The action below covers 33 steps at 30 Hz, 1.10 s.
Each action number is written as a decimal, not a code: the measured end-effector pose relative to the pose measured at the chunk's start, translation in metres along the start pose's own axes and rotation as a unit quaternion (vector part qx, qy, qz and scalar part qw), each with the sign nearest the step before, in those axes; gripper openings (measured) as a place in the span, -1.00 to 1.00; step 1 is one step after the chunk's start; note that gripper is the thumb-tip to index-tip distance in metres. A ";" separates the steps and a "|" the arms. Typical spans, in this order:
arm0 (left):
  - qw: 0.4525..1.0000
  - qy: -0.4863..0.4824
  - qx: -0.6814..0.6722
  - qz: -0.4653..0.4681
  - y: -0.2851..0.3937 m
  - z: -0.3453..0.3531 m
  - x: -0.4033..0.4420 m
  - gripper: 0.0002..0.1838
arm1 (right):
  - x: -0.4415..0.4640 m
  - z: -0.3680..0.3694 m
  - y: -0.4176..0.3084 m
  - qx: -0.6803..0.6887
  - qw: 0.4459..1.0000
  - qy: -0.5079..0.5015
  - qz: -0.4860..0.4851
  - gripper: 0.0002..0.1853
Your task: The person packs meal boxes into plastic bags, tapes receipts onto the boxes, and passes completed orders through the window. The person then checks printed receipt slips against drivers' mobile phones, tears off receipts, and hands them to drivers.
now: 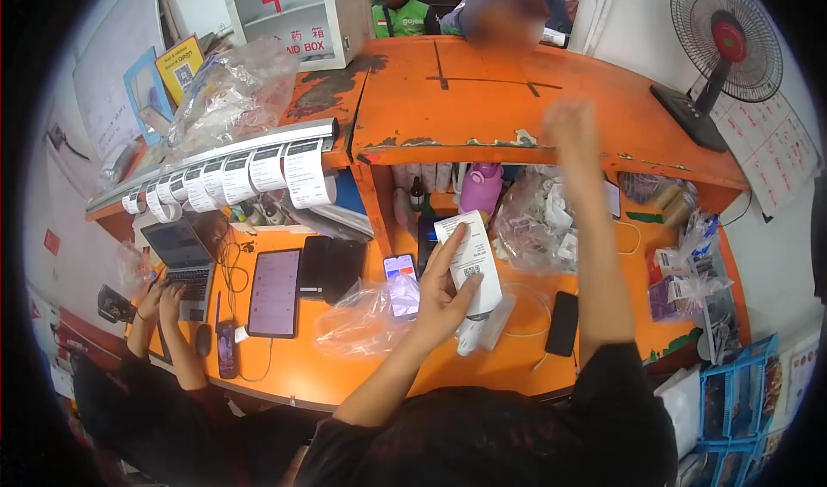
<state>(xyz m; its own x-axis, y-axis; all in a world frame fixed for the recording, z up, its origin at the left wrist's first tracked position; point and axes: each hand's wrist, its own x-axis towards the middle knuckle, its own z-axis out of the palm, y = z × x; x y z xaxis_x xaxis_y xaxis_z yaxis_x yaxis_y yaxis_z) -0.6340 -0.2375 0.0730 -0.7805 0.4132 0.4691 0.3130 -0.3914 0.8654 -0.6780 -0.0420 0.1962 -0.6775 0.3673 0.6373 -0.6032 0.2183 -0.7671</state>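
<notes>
My left hand [444, 293] is closed around a long white printed receipt [473, 259], thumb on its face, over the orange desk. Its lower end curls above a clear plastic piece [498, 319]. My right hand [570, 123] is raised at the edge of the orange counter [448, 108], smeared by motion, so its fingers do not show clearly. Just left of my left hand, a lit phone [401, 285] lies partly under a clear plastic bag [357, 321]. To the right of the receipt rests a dark phone [562, 324].
A co-worker's hands [162, 302] are at a laptop [185, 259]. Beside it lies a tablet [274, 293]. Several receipts [237, 177] hang from a metal rail [215, 155]. A fan [724, 47] and first aid box [297, 17] stand on the counter. Two people are beyond it.
</notes>
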 end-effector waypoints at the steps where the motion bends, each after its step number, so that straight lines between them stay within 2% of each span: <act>1: 1.000 -0.001 0.000 0.002 0.000 0.002 0.001 -0.30 | -0.040 0.011 -0.003 -0.111 0.989 -0.046 0.087 -0.76; 2: 1.000 0.000 -0.009 0.006 0.000 0.004 0.001 -0.30 | -0.076 0.010 0.015 -0.107 0.977 -0.159 0.093 -0.75; 3: 1.000 -0.002 -0.019 0.007 0.000 0.007 0.000 -0.30 | -0.105 0.015 0.022 -0.146 0.956 -0.187 0.173 -0.71; 5: 0.989 -0.024 0.140 0.045 -0.013 0.003 -0.003 -0.22 | -0.135 0.008 0.037 -0.123 0.929 -0.232 0.260 -0.72; 6: 1.000 -0.010 -0.021 -0.001 0.004 0.015 -0.003 -0.16 | -0.143 0.008 0.034 -0.124 0.929 -0.228 0.263 -0.72; 7: 0.999 -0.025 0.031 0.012 -0.005 0.011 -0.008 -0.18 | -0.150 0.011 0.031 -0.063 0.951 -0.164 0.253 -0.74; 8: 1.000 0.007 -0.017 -0.004 -0.033 0.008 -0.015 -0.31 | -0.154 0.012 0.029 -0.001 0.966 -0.099 0.239 -0.76; 9: 0.997 0.039 -0.064 -0.020 -0.041 0.008 -0.015 -0.42 | -0.156 0.010 0.028 0.000 0.966 -0.096 0.241 -0.76; 10: 0.997 0.037 -0.063 -0.022 -0.044 0.007 -0.018 -0.42 | -0.158 0.009 0.027 0.006 0.964 -0.114 0.240 -0.77; 12: 0.952 -0.003 -0.173 -0.253 -0.041 0.007 -0.017 -0.62 | -0.160 0.010 0.035 0.010 0.966 -0.146 0.212 -0.76; 13: 0.952 -0.002 -0.171 -0.254 -0.035 0.008 -0.015 -0.62 | -0.163 0.009 0.039 0.013 0.966 -0.146 0.213 -0.76; 15: 0.974 0.040 -0.051 -0.216 -0.026 0.012 -0.012 -0.67 | -0.167 0.011 0.042 0.056 0.960 -0.171 0.214 -0.72; 16: 0.967 0.079 -0.108 -0.217 -0.021 0.015 -0.007 -0.71 | -0.168 0.011 0.041 0.058 0.959 -0.173 0.216 -0.72; 17: 0.963 0.119 -0.088 -0.223 -0.011 0.016 0.000 -0.73 | -0.170 0.009 0.038 0.069 0.946 -0.182 0.260 -0.70; 18: 0.967 0.124 -0.069 -0.212 -0.015 0.011 0.009 -0.76 | -0.171 0.009 0.035 0.079 0.930 -0.190 0.304 -0.68; 19: 0.970 0.127 -0.050 -0.201 -0.014 0.006 0.021 -0.78 | -0.172 0.009 0.031 0.080 0.929 -0.192 0.305 -0.68; 21: 0.982 0.105 0.037 -0.153 0.009 -0.007 0.052 -0.79 | -0.171 0.010 0.024 -0.003 0.949 -0.190 0.251 -0.58; 22: 0.990 0.092 0.041 -0.098 0.017 -0.011 0.074 -0.80 | -0.173 0.009 0.030 -0.003 0.964 -0.180 0.197 -0.62; 23: 0.995 0.079 0.045 -0.043 0.026 -0.015 0.095 -0.80 | -0.174 0.006 0.032 -0.001 0.964 -0.181 0.196 -0.62; 25: 0.994 0.064 0.085 -0.029 0.055 -0.016 0.134 -0.79 | -0.176 -0.002 0.037 0.060 0.922 -0.178 0.339 -0.71; 26: 0.991 0.070 0.115 -0.004 0.056 -0.021 0.154 -0.77 | -0.178 -0.003 0.043 0.068 0.933 -0.161 0.316 -0.78; 28: 0.986 0.074 0.146 0.027 0.054 -0.025 0.194 -0.76 | -0.180 -0.003 0.048 0.069 0.939 -0.152 0.302 -0.79; 30: 0.947 0.112 0.246 0.172 0.047 -0.026 0.225 -0.71 | -0.183 -0.003 0.054 0.070 0.944 -0.144 0.288 -0.79; 31: 0.947 0.111 0.247 0.175 0.046 -0.025 0.235 -0.71 | -0.187 -0.003 0.058 0.067 0.942 -0.129 0.301 -0.80; 33: 0.939 0.097 0.320 0.073 0.044 -0.021 0.253 -0.67 | -0.186 -0.001 0.062 0.063 0.941 -0.112 0.314 -0.81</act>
<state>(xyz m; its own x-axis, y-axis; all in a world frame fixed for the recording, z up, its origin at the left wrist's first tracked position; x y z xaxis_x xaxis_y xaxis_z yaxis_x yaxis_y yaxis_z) -0.8289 -0.1675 0.2259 -0.7689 0.2108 0.6036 0.6369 0.1688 0.7523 -0.5890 -0.0954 0.0296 -0.9801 0.1849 0.0722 -0.0904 -0.0918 -0.9917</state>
